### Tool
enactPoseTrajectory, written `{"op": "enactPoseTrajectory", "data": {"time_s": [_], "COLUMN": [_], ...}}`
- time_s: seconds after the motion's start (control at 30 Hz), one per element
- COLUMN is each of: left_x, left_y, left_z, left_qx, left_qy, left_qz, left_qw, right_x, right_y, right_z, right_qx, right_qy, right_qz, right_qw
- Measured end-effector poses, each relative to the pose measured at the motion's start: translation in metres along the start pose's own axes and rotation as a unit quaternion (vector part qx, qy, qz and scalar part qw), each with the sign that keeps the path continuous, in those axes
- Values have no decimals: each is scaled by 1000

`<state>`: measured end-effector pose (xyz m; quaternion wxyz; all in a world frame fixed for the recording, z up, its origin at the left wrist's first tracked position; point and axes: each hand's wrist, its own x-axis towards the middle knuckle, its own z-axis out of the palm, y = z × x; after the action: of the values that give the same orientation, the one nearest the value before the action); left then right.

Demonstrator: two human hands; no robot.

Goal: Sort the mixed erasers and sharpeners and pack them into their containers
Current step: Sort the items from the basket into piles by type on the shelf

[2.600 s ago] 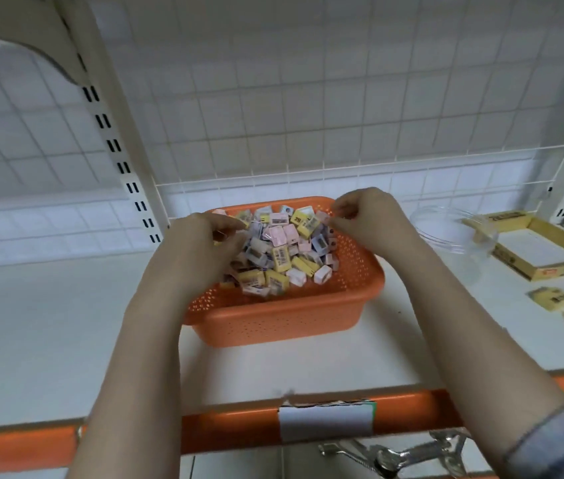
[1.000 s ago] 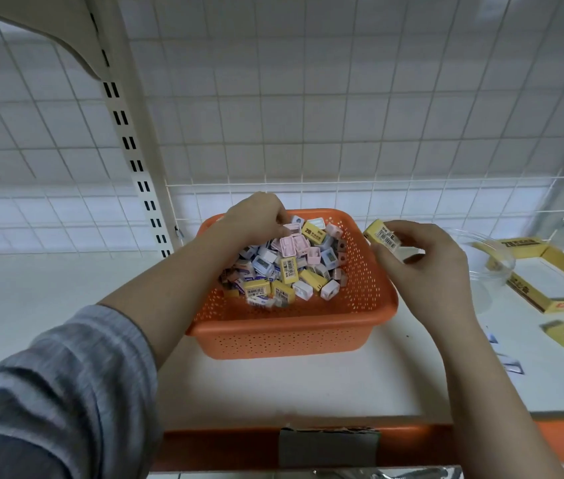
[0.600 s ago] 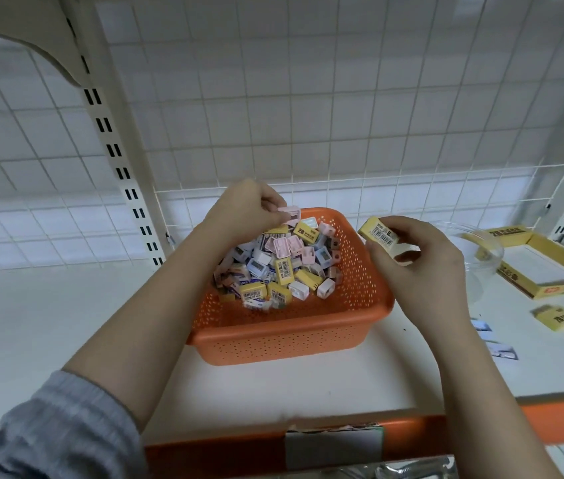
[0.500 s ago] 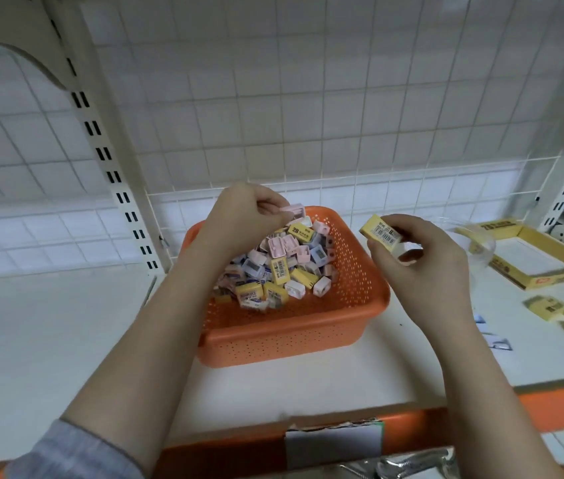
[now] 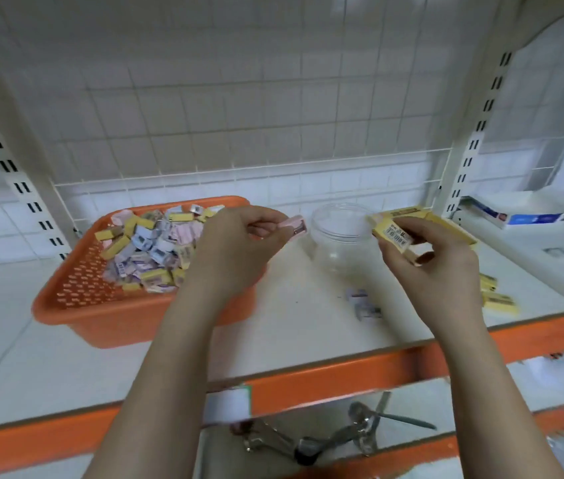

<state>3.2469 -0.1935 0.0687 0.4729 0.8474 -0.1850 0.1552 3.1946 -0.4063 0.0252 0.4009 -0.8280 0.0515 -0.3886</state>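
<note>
L hand (image 5: 235, 250) pinched a pink sharpener (image 5: 295, 225) betw thumb & fingertips, held just left of the clear jar (image 5: 339, 236). R hand (image 5: 436, 261) gripped a yellow eraser (image 5: 394, 235), fingers curled round it, beside the jar's right rim. Loose yellow erasers (image 5: 498, 299) lay on the shelf (image 5: 308, 323) nr the R wrist. Orange basket (image 5: 128, 319) at left held mixed erasers & sharpeners; yellow box (image 5: 446, 219) sat behind the R hand. Jar's contents: couldn't tell.

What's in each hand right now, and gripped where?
Left hand pinches a pink sharpener by its rear end; the blade end sticks out toward the clear jar. Right hand holds a yellow eraser by its lower end between thumb and fingers.
</note>
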Motion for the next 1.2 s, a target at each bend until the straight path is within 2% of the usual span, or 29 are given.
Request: {"op": "enactPoseTrajectory", "data": {"time_s": [0.1,0.2,0.3,0.5,0.63,0.8,0.97,1.1,1.2], "left_x": [-19,-38,-52,-66,-62,-48,-34,-47,-62], "left_y": [22,46,62,77,77,66,36,11,4], "left_z": [45,87,118,146,149,152,153,137,131], "left_qx": [-17,-15,-1,-1,-1,22,131,177,199], "left_qy": [7,10,13,13,20,28,23,57,30], "left_qz": [-36,-69,-88,-138,-148,-153,-200,-248,-250], "left_qw": [999,997,996,990,989,988,971,951,947], "right_x": [15,36,57,73,76,69,57,53,54], "right_y": [42,83,115,134,141,148,151,133,112], "right_z": [-45,-80,-96,-101,-88,-98,-112,-103,-85], "right_qx": [-55,-104,-150,-182,-176,-143,-85,-42,-18], "right_qy": [-32,-115,-220,-346,-348,-290,-233,-238,-267], "right_qz": [5,27,56,19,22,50,78,41,0], "right_qw": [998,988,962,920,921,945,966,969,964]}}
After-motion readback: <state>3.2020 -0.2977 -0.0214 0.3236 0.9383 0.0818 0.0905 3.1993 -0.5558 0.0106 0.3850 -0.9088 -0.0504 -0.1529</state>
